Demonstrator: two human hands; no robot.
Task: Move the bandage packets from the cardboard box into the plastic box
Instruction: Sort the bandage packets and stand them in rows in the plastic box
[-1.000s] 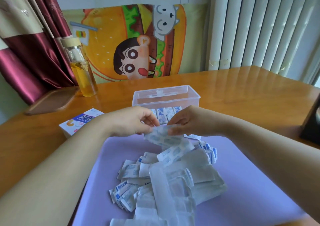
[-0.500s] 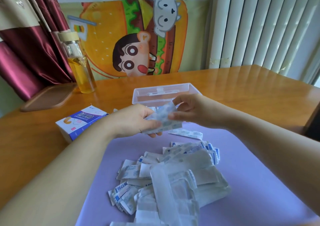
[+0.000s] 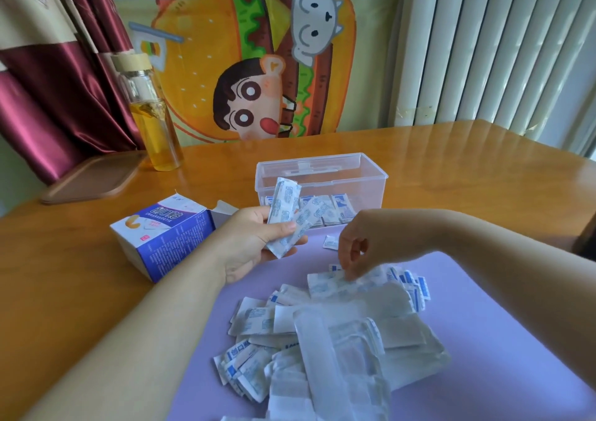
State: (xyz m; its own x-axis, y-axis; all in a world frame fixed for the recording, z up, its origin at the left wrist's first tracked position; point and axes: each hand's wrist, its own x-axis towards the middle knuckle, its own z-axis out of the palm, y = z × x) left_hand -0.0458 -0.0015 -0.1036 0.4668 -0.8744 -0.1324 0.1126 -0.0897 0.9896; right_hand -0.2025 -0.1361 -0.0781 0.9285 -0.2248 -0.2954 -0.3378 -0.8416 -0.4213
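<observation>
left hand [image 3: 254, 243] grips, palm up; right hand [image 3: 356, 248] pinches downward.

The wooden counter [image 3: 467, 175] is orange-brown and glossy. A purple mat [image 3: 500, 340] lies along the middle of its near edge. To the left of the mat lies a blue-and-white cardboard box [image 3: 161, 236], one end flap open. Just beyond the mat, mid-counter, stands a clear plastic box [image 3: 371, 182], open on top. Toward the far left corner stands a glass bottle [image 3: 154, 123] of yellow liquid, with a flat brown tray [image 3: 87, 178] beside it.
</observation>
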